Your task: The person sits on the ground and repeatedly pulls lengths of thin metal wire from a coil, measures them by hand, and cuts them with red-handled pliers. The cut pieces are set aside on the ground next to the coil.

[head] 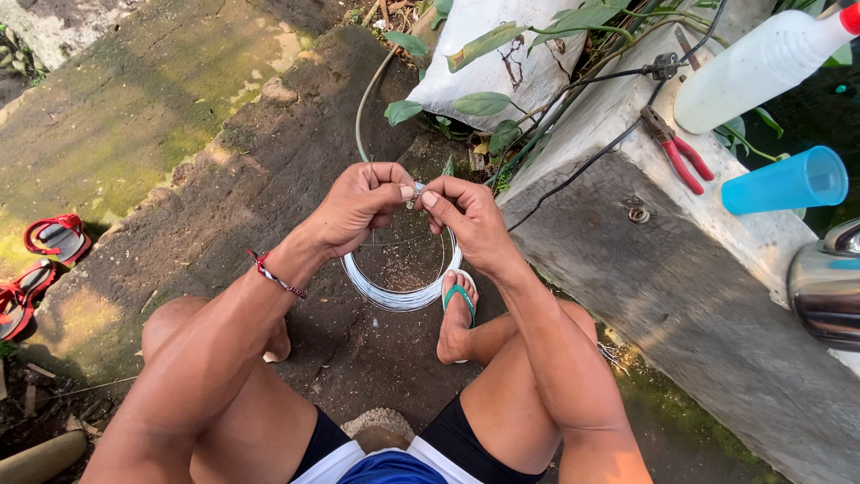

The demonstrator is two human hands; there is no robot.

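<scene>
Between the knees, over dark damp soil, both hands meet at the top of a wire coil (400,291), a silvery ring of many thin turns hanging down w/ bare dirt visible thru its middle. Left hand (358,204) has thumb and forefinger pinched shut on the wire at the top of the ring; a braided red-and-dark bracelet (276,277) sits on that wrist. Right hand (468,220) is also pinched closed on the wire, fingertips nearly touching the left's, so both grips are clamped on the same short bit of wire; the exact wire end is too small to make out. Coil's lower edge hangs just above the right foot in a green flip-flop (459,305). To the right runs a concrete ledge (681,296); on it lie red-handled pliers (674,146), a white plastic bottle (761,67) on its side, a blue cup (788,182) also tipped over, and part of a shiny metal pot (829,282) at the frame edge. Far left on the mossy ground, well apart from the hands, red sandals (40,269).
</scene>
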